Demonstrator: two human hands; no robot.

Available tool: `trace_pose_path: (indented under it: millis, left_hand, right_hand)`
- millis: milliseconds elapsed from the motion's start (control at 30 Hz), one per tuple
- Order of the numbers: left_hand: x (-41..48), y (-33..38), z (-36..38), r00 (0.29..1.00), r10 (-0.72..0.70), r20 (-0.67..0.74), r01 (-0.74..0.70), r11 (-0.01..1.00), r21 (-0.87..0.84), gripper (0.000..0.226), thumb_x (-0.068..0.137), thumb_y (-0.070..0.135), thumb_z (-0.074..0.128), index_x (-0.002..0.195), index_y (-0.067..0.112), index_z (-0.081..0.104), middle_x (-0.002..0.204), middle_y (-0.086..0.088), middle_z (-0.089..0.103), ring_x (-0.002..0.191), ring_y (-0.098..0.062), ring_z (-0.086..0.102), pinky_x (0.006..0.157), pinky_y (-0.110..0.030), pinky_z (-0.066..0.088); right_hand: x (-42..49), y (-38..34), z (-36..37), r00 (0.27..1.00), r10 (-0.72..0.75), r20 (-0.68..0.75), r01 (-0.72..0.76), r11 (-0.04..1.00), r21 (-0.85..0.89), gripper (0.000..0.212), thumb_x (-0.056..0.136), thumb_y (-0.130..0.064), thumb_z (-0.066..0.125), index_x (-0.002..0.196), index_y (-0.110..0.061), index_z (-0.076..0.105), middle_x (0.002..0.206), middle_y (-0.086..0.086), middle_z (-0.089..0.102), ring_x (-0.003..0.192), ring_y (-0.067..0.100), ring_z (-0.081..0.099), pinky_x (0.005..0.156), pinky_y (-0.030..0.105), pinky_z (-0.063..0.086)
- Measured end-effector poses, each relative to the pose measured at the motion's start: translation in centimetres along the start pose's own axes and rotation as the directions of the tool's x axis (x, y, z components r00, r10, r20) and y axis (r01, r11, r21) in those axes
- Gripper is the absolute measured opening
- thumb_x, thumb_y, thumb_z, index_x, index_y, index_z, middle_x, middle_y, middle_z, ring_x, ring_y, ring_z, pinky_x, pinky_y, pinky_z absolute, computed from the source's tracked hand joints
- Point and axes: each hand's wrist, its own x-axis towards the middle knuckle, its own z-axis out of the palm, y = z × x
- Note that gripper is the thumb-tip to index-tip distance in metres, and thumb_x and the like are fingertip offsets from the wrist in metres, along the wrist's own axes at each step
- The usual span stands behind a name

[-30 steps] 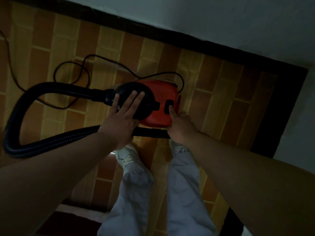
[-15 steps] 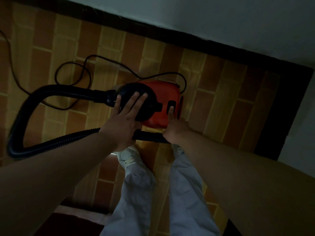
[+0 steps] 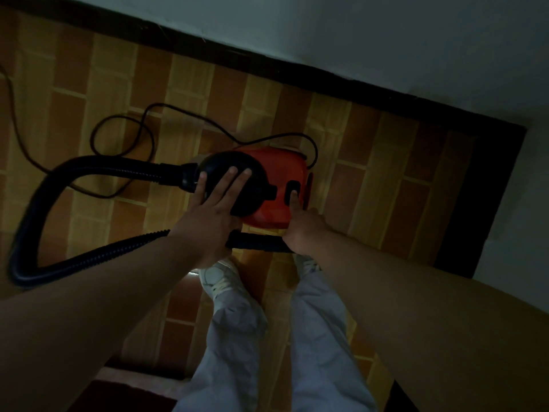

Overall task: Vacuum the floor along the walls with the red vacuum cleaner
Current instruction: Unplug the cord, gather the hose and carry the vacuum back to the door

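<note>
Resting flat on the black dome (image 3: 234,165) of the red vacuum cleaner (image 3: 285,165), the left hand (image 3: 208,221) has its fingers (image 3: 227,187) straight and spread. The right hand (image 3: 303,230) presses one straight finger on the black switch (image 3: 292,184); whether its other fingers are curled cannot be told. The cleaner sits on the tiled floor (image 3: 386,173) near the wall (image 3: 386,40), its hose (image 3: 38,203) looping left

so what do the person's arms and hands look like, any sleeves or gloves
The left arm and right arm are bare, with no sleeve in view. The left hand and right hand wear no gloves. No watch or ring shows in the dim light.
</note>
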Motion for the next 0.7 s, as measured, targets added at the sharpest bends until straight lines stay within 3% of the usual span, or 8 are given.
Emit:
trace_pose_path:
  millis: [200,300,367,433,600,700]
  left_hand:
    - [0.0,-0.1,0.1,1.0,0.009,-0.029,-0.009,1.0,-0.022,0.031,0.073,0.046,0.077,0.103,0.038,0.073,0.165,-0.006,-0.03,0.15,-0.029,-0.033,0.118,-0.064,-0.016]
    - [-0.2,-0.3,0.3,0.998,0.016,-0.065,-0.02,0.997,-0.07,0.036,0.07,0.045,0.078,0.105,0.037,0.072,0.167,-0.006,-0.022,0.152,-0.027,-0.027,0.119,-0.063,-0.012]
    - [-0.4,-0.6,0.3,0.994,0.026,-0.109,-0.039,0.992,-0.117,0.038,0.069,0.041,0.08,0.105,0.034,0.073,0.169,-0.008,-0.014,0.155,-0.026,-0.019,0.121,-0.062,-0.007]
    - [-0.6,-0.9,0.2,0.986,0.017,-0.164,-0.045,0.985,-0.167,0.037,0.069,0.036,0.081,0.105,0.029,0.074,0.17,-0.01,-0.007,0.156,-0.026,-0.011,0.123,-0.06,-0.001]
    - [-1.6,-1.3,-0.2,0.979,-0.082,-0.188,0.037,0.972,-0.231,0.043,0.071,0.033,0.081,0.112,0.027,0.072,0.17,-0.009,-0.005,0.157,-0.026,-0.004,0.125,-0.055,0.006]
    - [-2.4,-1.5,-0.3,0.967,-0.106,-0.233,0.043,0.965,-0.261,0.039,0.069,0.032,0.082,0.106,0.028,0.072,0.17,-0.009,0.007,0.156,-0.027,0.009,0.124,-0.056,0.013]
  right_hand:
    - [-0.6,0.2,0.5,0.996,-0.011,-0.085,0.013,0.999,0.031,0.096,0.099,-0.033,0.056,0.159,-0.027,-0.018,0.159,0.018,0.026,0.137,0.035,0.039,0.112,0.04,0.035]
    - [-1.8,0.3,1.0,0.976,-0.047,-0.211,0.059,0.997,0.054,0.072,0.1,-0.032,0.052,0.16,-0.021,0.013,0.143,0.016,0.044,0.124,0.032,0.049,0.102,0.036,0.044]
    - [-2.5,0.3,1.6,0.952,-0.04,-0.303,0.079,0.99,0.117,0.048,0.101,-0.03,0.048,0.145,-0.014,0.039,0.129,0.013,0.056,0.11,0.027,0.057,0.093,0.035,0.051]
    - [-3.1,0.1,2.0,0.935,0.019,-0.355,0.061,0.975,0.211,0.035,0.102,-0.03,0.046,0.13,-0.01,0.049,0.119,0.011,0.061,0.102,0.025,0.06,0.086,0.035,0.053]
    - [-4.4,-0.9,1.4,0.913,0.297,-0.278,-0.109,0.837,0.537,0.04,0.103,-0.034,0.045,0.127,-0.004,0.055,0.126,0.016,0.062,0.112,0.032,0.061,0.094,0.035,0.05]
    - [-4.6,-1.7,1.4,0.93,0.34,-0.14,-0.131,0.663,0.737,0.033,0.099,-0.041,0.045,0.103,-0.014,0.063,0.122,0.016,0.067,0.102,0.031,0.065,0.086,0.039,0.055]
